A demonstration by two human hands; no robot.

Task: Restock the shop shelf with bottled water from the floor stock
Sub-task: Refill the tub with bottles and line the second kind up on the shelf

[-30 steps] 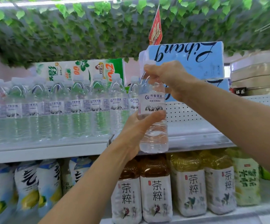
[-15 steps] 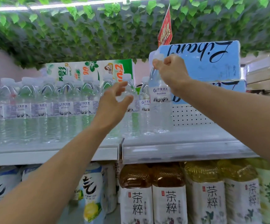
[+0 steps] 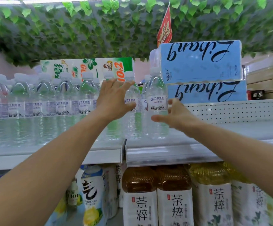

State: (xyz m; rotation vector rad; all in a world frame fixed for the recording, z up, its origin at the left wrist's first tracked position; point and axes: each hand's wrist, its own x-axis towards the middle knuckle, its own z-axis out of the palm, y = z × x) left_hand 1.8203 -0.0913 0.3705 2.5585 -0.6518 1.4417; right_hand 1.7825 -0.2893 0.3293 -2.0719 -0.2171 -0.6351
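A row of clear water bottles (image 3: 64, 105) with white caps fills the left part of the upper white shelf (image 3: 165, 152). The rightmost water bottle (image 3: 157, 95) stands upright on the shelf at the end of the row. My right hand (image 3: 176, 116) is just right of it, fingers apart, thumb across its lower front and fingertips by the label; it holds nothing. My left hand (image 3: 114, 100) is spread open against the neighbouring bottles to the left, with nothing in it.
Two blue tissue packs (image 3: 201, 62) are stacked right of the bottles, a green-and-white pack (image 3: 86, 67) stands behind the row. Tea bottles (image 3: 175, 201) and drink pouches (image 3: 91, 193) fill the lower shelf. Fake ivy (image 3: 99, 30) hangs overhead. Bare shelf lies at right (image 3: 246, 129).
My right hand has let go of the bottle's top and dropped to its side; the bottle now stands on the shelf. My left hand has moved right, up to the adjacent bottles.
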